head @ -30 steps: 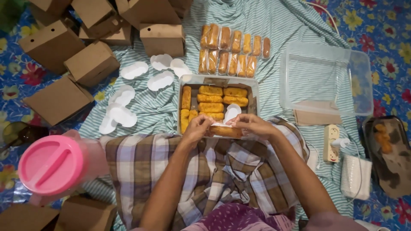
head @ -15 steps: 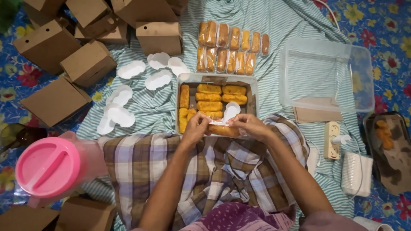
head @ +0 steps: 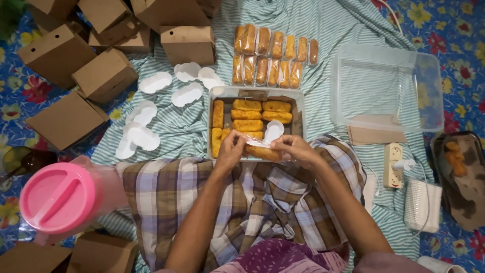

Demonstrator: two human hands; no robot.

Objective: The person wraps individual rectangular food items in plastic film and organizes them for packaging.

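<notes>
Left hand and right hand both pinched shut on one golden fried roll in a clear plastic wrapper, one hand at each end. Roll held level over the near edge of the metal tray, just above the plaid-covered lap.

Tray sits on the striped cloth straight ahead, holding more unwrapped rolls and one white paper liner.

Beyond the tray: two rows of wrapped rolls lying on the cloth. Left of the tray: scattered white paper liners, then a cluster of brown cardboard boxes.

Right of the tray: clear plastic container on its side, power strip below it, dark tray with a few fried pieces at the far right.

Pink-lidded jug near left, beside the lap.
</notes>
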